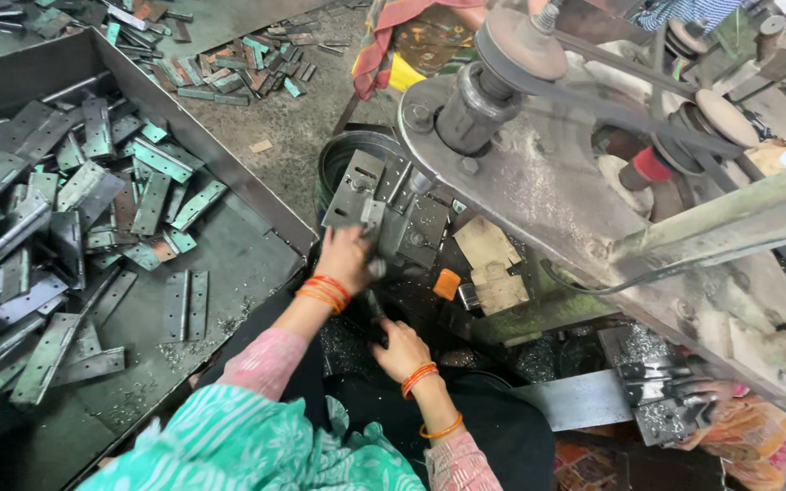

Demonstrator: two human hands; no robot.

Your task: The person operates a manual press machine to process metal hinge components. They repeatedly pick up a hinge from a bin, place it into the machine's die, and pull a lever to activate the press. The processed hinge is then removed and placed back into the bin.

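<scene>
Left hand closed around a flat grey metal hinge plate, pressed up against the steel jig under the machine head. Orange and red bangles on that wrist, pink sleeve behind. Right hand lower and nearer the body, fingers curled round a dark lever handle; more orange bangles on this wrist too. Hinge plate upright, just in front of the dark round bin, touching the jig's face.

Just right of the jig: a small orange block and a pale tan block. Above, a large grey machine body with a pulley and a black drive belt running off to the right. Metal shavings scattered beneath the hands.

To the left, well apart from the hands, a wide steel tray heaped with grey and greenish hinges, one opened hinge lying alone on its bare floor. More hinges strewn on the concrete beyond the tray. At lower right, another person's hand on a pile of hinge pieces, separate from the two working hands.
</scene>
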